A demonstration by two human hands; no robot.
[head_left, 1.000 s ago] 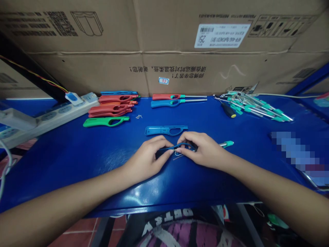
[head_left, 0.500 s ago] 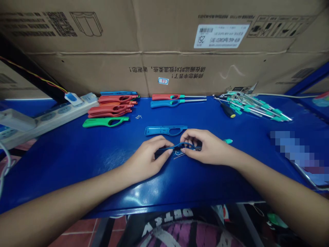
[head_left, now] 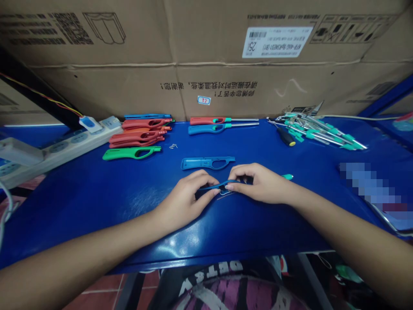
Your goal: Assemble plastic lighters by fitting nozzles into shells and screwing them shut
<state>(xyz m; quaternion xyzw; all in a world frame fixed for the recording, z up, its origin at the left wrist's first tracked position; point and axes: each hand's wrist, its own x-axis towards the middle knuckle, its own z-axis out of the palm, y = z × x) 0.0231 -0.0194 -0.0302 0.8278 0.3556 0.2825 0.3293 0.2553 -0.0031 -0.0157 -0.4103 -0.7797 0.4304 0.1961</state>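
Between my two hands is a dark blue curved plastic piece, a lighter casing half by its look. My left hand pinches its left part between thumb and fingers. On its right part, my right hand has its fingers closed. A thin white wire shows below the piece near both thumbs. Just beyond my hands, a blue open casing half lies on the blue table. A teal tip sticks out behind my right wrist.
Red, orange, blue and green casings lie at the back left beside a white power strip. Two assembled lighters lie back centre. A screwdriver and teal-and-metal rods lie back right; a pixelated flat object is at the right.
The fingers of my right hand have shifted slightly on the dark blue piece and cover more of its right end. Both hands still hold it in nearly the same place.
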